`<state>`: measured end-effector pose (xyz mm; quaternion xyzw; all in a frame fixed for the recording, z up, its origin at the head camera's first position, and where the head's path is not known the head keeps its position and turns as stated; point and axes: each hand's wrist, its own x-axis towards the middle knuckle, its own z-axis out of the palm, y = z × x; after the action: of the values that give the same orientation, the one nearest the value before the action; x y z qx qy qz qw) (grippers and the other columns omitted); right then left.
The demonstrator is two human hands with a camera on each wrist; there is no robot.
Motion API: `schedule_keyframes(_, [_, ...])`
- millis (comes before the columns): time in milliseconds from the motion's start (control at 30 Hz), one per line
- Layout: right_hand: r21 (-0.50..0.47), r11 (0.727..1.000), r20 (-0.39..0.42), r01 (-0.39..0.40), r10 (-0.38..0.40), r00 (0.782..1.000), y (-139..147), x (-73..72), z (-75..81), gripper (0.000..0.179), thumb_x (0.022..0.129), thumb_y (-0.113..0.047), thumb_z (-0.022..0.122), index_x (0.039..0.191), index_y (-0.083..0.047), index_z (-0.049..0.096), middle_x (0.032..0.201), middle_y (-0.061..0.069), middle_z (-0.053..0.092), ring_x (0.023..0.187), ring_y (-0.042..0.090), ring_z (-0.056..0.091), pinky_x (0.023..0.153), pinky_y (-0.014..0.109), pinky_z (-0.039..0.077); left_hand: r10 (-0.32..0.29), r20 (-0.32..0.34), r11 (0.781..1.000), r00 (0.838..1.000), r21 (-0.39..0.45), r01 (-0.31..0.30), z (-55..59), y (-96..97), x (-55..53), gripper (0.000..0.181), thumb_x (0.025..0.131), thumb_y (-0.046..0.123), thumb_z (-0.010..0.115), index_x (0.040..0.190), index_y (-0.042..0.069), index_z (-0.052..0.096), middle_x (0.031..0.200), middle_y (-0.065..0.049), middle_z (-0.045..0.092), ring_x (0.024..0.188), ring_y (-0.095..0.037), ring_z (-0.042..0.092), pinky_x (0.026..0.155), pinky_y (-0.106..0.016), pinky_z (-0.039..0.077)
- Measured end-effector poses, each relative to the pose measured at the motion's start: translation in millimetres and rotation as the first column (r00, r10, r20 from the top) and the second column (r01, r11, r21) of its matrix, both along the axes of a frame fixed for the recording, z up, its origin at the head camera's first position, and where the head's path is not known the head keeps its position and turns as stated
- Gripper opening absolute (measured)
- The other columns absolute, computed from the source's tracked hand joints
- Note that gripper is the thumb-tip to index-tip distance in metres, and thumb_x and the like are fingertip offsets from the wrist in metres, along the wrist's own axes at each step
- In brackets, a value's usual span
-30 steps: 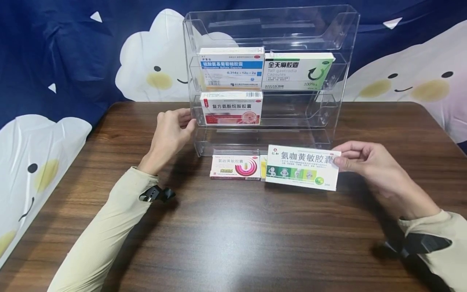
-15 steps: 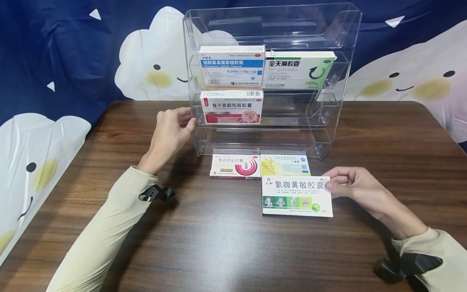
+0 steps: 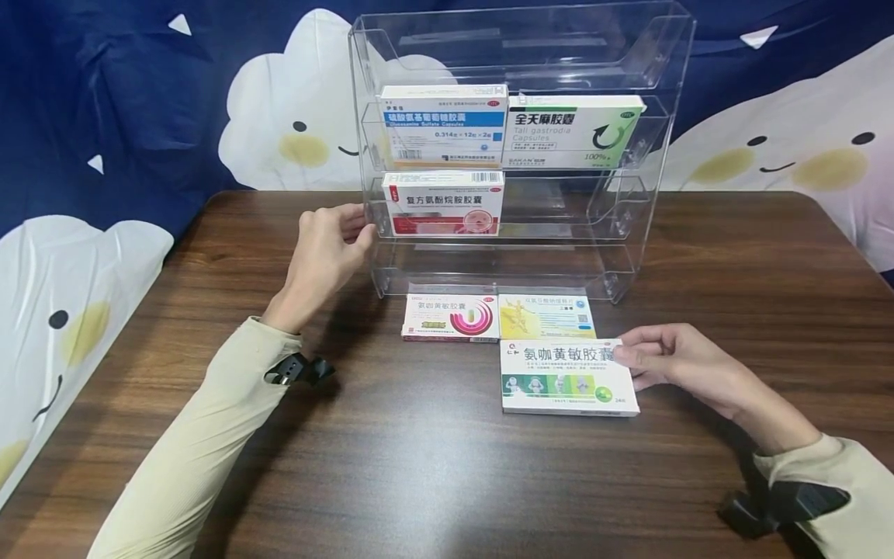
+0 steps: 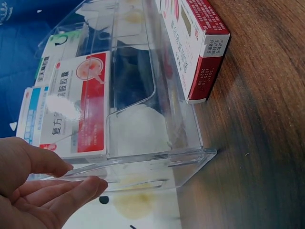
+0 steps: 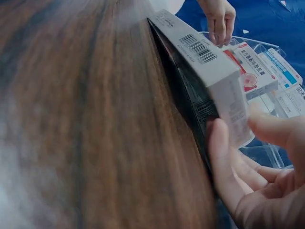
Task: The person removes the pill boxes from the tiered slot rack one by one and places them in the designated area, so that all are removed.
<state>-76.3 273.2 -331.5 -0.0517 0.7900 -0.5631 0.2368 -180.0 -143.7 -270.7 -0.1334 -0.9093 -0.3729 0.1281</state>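
My left hand (image 3: 328, 252) pinches the left side wall of a clear plastic display rack (image 3: 552, 268), thumb in front and fingers behind in the left wrist view. With the thumb and fingers of my right hand (image 3: 687, 369) I hold the right end of a white and green medicine box (image 3: 552, 396). This box lies low at the table, just in front of a yellow and white medicine box (image 3: 548, 317). In the right wrist view a dark gap shows beneath its near side. Left of the yellow one lies a pink and white medicine box (image 3: 450, 317).
Upper tiers of the rack hold a blue and white medicine box (image 3: 443, 144), a green and white one (image 3: 569, 140) and a red and white one (image 3: 443, 213). The brown wooden table (image 3: 391, 466) ends at a blue cloud-patterned cloth (image 3: 140, 93).
My right hand has brought the white and green box down towards the near side of the table and laid it flatter, uncovering the yellow box. My left hand stays on the rack.
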Motion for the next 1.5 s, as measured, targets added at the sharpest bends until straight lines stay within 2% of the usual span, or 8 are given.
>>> schedule_keyframes(100, [0.241,0.971,-0.125,0.004,0.027,0.992,-6.8,4.7,10.9,0.050,0.094,-0.020,0.064,0.124,0.018,0.051,0.091,0.010,0.072,0.075,0.015,0.069,0.066,0.031,0.058,-0.002,0.000,1.000,1.000,0.003,0.002,-0.1,-0.2,0.1,0.029,0.089,0.002,0.059,0.115,-0.010,0.065,0.106,-0.024,0.068,0.101,-0.030,0.068,0.088,-0.040,0.054])
schedule_keyframes(167, [0.408,0.911,-0.324,0.064,0.079,0.943,-12.6,10.4,19.1,0.047,0.090,-0.024,0.069,0.121,0.010,0.058,0.087,0.006,0.071,0.071,0.013,0.065,0.062,0.028,0.053,-0.003,0.002,1.000,1.000,0.005,0.003,-0.1,-0.4,0.1,0.029,0.089,0.002,0.058,0.115,-0.010,0.065,0.106,-0.024,0.068,0.101,-0.030,0.068,0.088,-0.040,0.054])
schedule_keyframes(267, [0.528,0.828,-0.633,0.186,0.238,0.736,-22.6,20.2,28.1,0.043,0.078,-0.023,0.080,0.112,0.000,0.066,0.084,0.002,0.072,0.071,0.016,0.066,0.062,0.029,0.051,0.002,0.003,1.000,1.000,-0.003,-0.002,0.0,-0.8,0.3,0.029,0.089,0.002,0.058,0.115,-0.010,0.065,0.106,-0.024,0.068,0.101,-0.030,0.067,0.087,-0.040,0.054])
schedule_keyframes(367, [0.549,0.826,-0.753,0.131,0.420,0.507,-33.6,28.9,29.7,0.043,0.074,-0.022,0.081,0.111,-0.003,0.068,0.102,0.007,0.071,0.089,0.024,0.068,0.075,0.039,0.056,0.010,0.000,1.000,1.000,-0.012,-0.010,0.8,-1.0,0.2,0.030,0.090,0.003,0.058,0.115,-0.010,0.065,0.105,-0.024,0.068,0.101,-0.030,0.067,0.087,-0.041,0.054])
schedule_keyframes(467, [0.622,0.783,-0.710,-0.006,0.567,0.418,-41.9,34.7,28.1,0.049,0.074,-0.023,0.081,0.118,-0.004,0.067,0.120,0.011,0.064,0.107,0.029,0.063,0.083,0.045,0.054,0.011,-0.002,1.000,1.000,-0.012,-0.011,0.7,-0.7,-0.5,0.030,0.090,0.003,0.058,0.116,-0.010,0.064,0.105,-0.024,0.068,0.101,-0.030,0.068,0.087,-0.040,0.054])
schedule_keyframes(633, [0.702,0.708,-0.628,-0.074,0.664,0.406,-46.3,35.2,22.7,0.059,0.069,-0.013,0.084,0.124,-0.006,0.065,0.131,0.012,0.060,0.118,0.032,0.057,0.087,0.048,0.052,0.004,0.002,1.000,1.000,0.005,-0.004,-0.5,-0.1,-0.6,0.029,0.090,0.002,0.058,0.115,-0.010,0.065,0.105,-0.024,0.068,0.101,-0.030,0.068,0.087,-0.040,0.054])
schedule_keyframes(1000, [0.694,0.716,-0.639,-0.075,0.661,0.394,-46.6,32.4,19.6,0.059,0.070,-0.012,0.082,0.126,-0.007,0.064,0.132,0.013,0.059,0.118,0.034,0.056,0.088,0.049,0.051,-0.006,0.009,1.000,1.000,0.022,0.005,1.2,1.1,-1.2,0.029,0.089,0.001,0.058,0.115,-0.010,0.065,0.106,-0.024,0.068,0.102,-0.030,0.067,0.088,-0.040,0.054])
schedule_keyframes(1500, [0.552,0.833,-0.720,-0.021,0.489,0.493,-52.8,-9.7,43.8,0.048,0.077,-0.011,0.079,0.120,0.003,0.064,0.115,0.020,0.067,0.103,0.037,0.065,0.081,0.048,0.055,0.005,0.003,1.000,1.000,-0.005,-0.005,0.3,0.1,0.1,0.030,0.090,0.003,0.058,0.116,-0.010,0.065,0.105,-0.023,0.068,0.101,-0.029,0.067,0.087,-0.040,0.054])
